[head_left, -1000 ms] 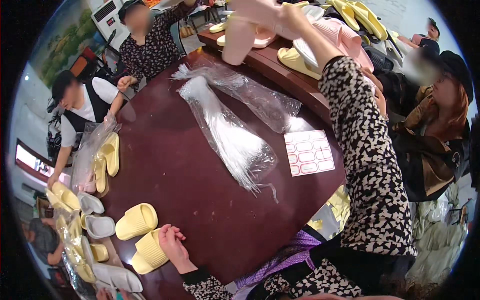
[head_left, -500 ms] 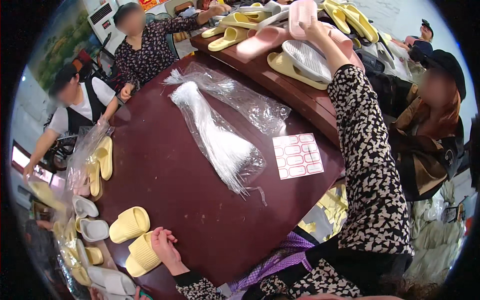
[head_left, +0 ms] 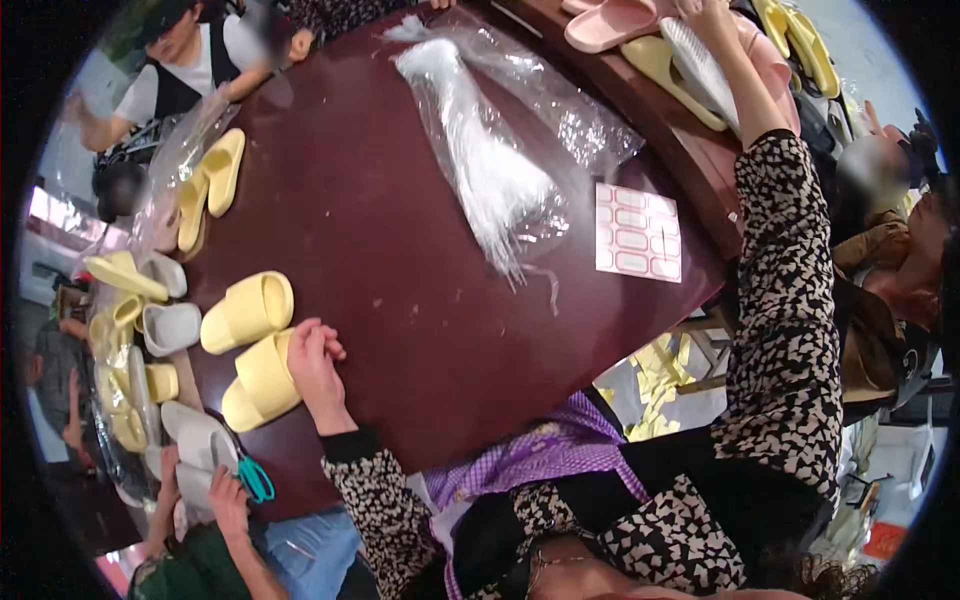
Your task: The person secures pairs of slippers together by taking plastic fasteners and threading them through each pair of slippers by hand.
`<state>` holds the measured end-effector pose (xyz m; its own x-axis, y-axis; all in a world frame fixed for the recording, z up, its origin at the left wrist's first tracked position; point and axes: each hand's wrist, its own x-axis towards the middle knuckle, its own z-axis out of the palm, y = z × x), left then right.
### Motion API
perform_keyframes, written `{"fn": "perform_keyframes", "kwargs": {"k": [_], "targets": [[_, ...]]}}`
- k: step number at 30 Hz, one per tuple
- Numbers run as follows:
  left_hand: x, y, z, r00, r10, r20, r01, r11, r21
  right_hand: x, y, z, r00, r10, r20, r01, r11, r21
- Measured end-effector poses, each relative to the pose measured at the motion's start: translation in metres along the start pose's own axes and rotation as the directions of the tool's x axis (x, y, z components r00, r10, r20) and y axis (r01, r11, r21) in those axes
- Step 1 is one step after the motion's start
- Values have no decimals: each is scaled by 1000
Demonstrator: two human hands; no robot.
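Head view: The left hand point(head_left: 316, 365) lay at the right edge of the nearer of two yellow slippers point(head_left: 262, 385), its fingers loosely curled; whether it gripped anything could not be determined. The slippers stood side by side on the dark red table point(head_left: 400, 350). The right hand point(head_left: 710, 22) was extended to the top edge, at the far end of a ribbed white slipper point(head_left: 695, 75); its fingers were partly cut off, so its grip could not be determined. The white slipper overlapped a yellow one on a raised brown board point(head_left: 715, 165), near a pink slipper point(head_left: 612, 26). Between the hands lay a bag of white ties point(head_left: 490, 150) and a label sheet point(head_left: 638, 232). At lower left, a co-worker's hands point(head_left: 230, 500) touched grey slippers point(head_left: 200, 435), beside teal-handled scissors point(head_left: 257, 480).
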<state>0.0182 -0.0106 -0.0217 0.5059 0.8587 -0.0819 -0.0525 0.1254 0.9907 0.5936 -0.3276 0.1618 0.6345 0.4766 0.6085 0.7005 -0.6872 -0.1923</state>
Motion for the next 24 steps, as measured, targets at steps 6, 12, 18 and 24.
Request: {"fn": "perform_keyframes", "kwargs": {"k": [6,12,18,24], "targets": [[2,-3,-2,999,-12,36,13,999,-31,-98,-141,-16,846,-338,411,185,911,369],[5,-3,2,998,3,59,-2,1000,-25,-242,-220,9,719,-335,609,-130,796,591],[-5,11,20,995,48,82,-57,993,102,-281,-248,55,909,-73,410,-162,845,509],[-27,16,9,912,404,-72,-373,890,260,-288,-255,76,957,-186,222,99,930,354]]}}
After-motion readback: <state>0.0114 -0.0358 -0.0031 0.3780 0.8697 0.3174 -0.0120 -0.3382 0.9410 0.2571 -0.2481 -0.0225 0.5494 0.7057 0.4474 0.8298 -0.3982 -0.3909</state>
